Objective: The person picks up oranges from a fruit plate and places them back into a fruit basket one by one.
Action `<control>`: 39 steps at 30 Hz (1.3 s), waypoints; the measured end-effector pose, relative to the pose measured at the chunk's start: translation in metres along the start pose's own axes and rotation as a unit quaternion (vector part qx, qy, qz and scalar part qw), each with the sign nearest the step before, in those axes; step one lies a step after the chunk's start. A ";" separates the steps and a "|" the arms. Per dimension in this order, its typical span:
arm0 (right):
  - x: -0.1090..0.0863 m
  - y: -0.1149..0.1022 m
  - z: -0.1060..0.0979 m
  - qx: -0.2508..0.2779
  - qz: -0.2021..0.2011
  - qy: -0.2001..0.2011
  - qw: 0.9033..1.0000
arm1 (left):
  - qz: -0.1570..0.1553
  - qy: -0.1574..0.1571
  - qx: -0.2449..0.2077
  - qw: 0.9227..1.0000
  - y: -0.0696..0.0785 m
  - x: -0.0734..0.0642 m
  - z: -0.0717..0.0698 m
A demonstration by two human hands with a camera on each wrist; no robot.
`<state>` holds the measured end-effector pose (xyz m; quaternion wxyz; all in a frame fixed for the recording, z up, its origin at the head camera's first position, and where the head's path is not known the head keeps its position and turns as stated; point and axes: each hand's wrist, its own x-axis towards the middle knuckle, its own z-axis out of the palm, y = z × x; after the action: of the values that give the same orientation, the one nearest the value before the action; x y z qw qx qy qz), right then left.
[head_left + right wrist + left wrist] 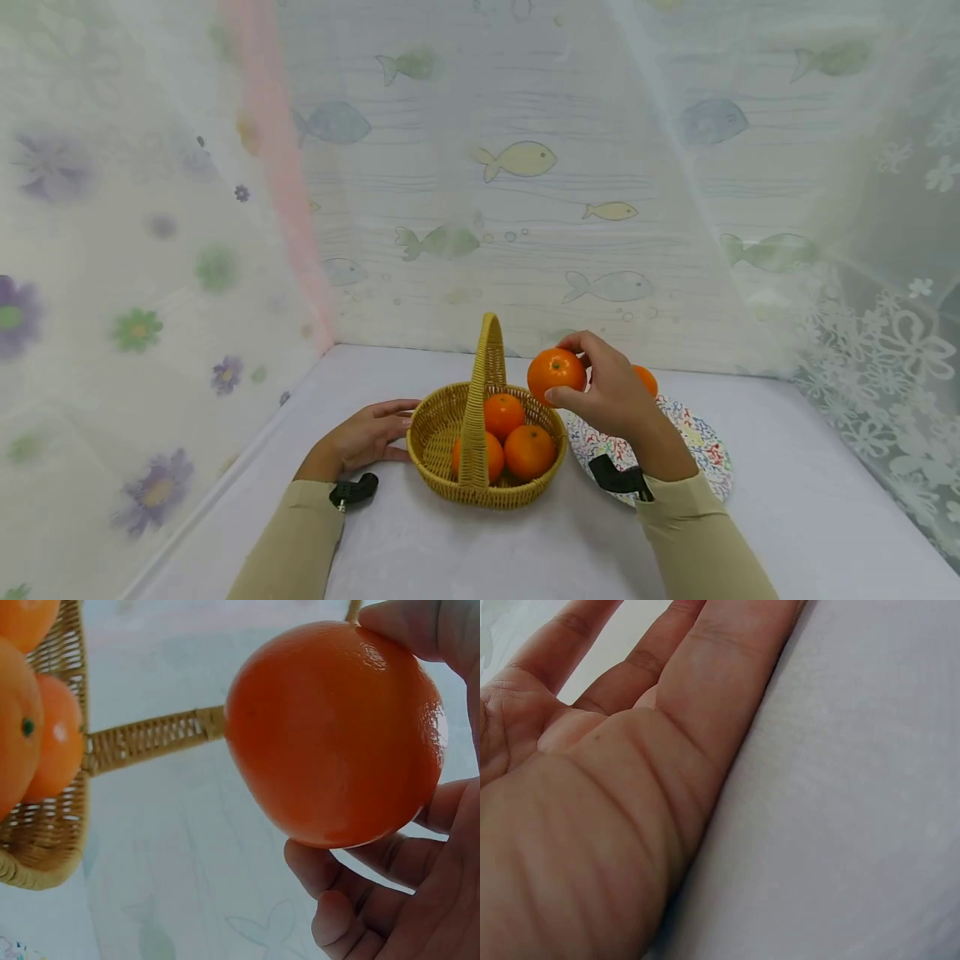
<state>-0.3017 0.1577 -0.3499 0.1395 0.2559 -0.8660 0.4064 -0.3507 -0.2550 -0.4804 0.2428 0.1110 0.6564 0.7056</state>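
My right hand pinches an orange between thumb and fingers, above the right rim of a yellow wicker basket. Seen from the right wrist, the held orange is glossy and round, with the basket's handle passing behind it. Three more oranges lie inside the basket, one partly behind the upright handle. At the basket's left side, my left hand has its fingers loosely extended, fingertips right at the wicker wall. Its edge rests along the white tabletop in the left wrist view.
A round plate with a colourful pattern lies right of the basket, partly under my right forearm. Another orange shows behind my right hand at the plate's far side. Sheer curtains printed with fish and flowers surround the table.
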 end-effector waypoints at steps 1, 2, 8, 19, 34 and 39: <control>0.000 0.000 0.002 -0.003 0.002 -0.006 1.000 | 0.000 0.000 0.000 1.000 -0.001 0.000 -0.001; 0.001 0.001 0.003 -0.006 0.004 -0.011 1.000 | 0.002 -0.001 0.003 1.000 -0.001 0.000 -0.002; 0.000 0.002 0.010 -0.022 0.017 -0.024 0.999 | 0.004 0.001 0.005 1.000 -0.003 0.002 -0.003; -0.001 0.002 0.019 -0.036 0.016 -0.045 0.998 | -0.002 0.008 -0.004 1.000 -0.005 0.002 -0.003; 0.000 0.004 0.033 -0.048 0.049 -0.081 0.994 | 0.001 0.005 -0.001 1.000 -0.005 0.004 -0.004; 0.000 0.004 0.038 -0.048 0.061 -0.101 0.992 | -0.001 0.007 -0.002 1.000 -0.006 0.005 -0.005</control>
<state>-0.3052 0.1302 -0.3758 0.0383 0.2352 -0.9081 0.3442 -0.3562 -0.2567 -0.4874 0.2390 0.1056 0.6569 0.7073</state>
